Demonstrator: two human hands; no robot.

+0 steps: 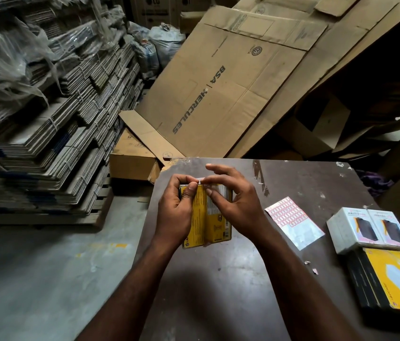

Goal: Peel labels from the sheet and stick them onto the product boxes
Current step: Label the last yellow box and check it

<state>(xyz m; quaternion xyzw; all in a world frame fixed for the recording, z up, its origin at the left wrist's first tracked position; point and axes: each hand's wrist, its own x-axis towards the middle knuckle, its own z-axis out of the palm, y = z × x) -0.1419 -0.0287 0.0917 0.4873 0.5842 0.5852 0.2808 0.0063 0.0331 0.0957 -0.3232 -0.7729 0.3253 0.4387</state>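
Label [200, 178] is pinched by my right hand [233, 200] at the top edge of the yellow product box [208, 217], which my left hand [176, 205] grips near the counter's [218, 279] far-left corner. I'd lay it square, then rub it flat.

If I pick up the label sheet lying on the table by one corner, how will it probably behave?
The label sheet looks thin and lies flat on the table, so it will probably droop and bend. It seems light; a push would likely slide it. Its near part looks glossy, perhaps slippery.
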